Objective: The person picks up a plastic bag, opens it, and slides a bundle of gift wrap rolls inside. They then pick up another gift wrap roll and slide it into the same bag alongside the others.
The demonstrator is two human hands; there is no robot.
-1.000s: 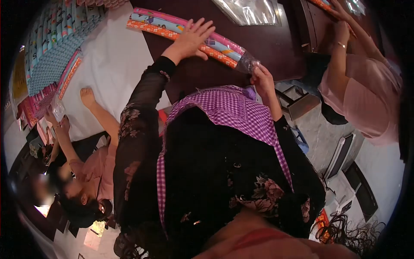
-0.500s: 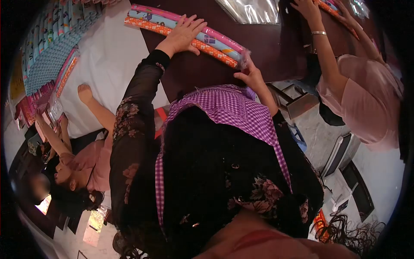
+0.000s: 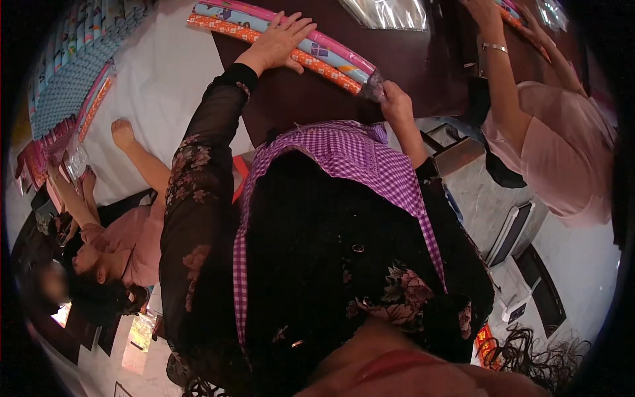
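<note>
Three long rolls, one pink, one light blue [image 3: 334, 58] with printed figures and one orange with white dots, lie side by side in clear plastic on the dark table [image 3: 410, 73]. My left hand [image 3: 278, 44] rests flat across them near their middle, fingers spread. At the right end of the bundle the loose plastic wrap [image 3: 374, 86] is bunched, and my right hand [image 3: 395, 102] pinches it with the fingers closed.
Stacked wrapped rolls [image 3: 86, 73] stand on a white cloth [image 3: 175, 86] at the left. Clear plastic sleeves [image 3: 390, 13] lie at the top. One person [image 3: 132, 241] is at the left; another [image 3: 555, 145] handles rolls at the right.
My right hand has closed on the plastic wrap at the bundle's right end; before, its thumb and fingers were apart there. My left hand stays on the rolls.
</note>
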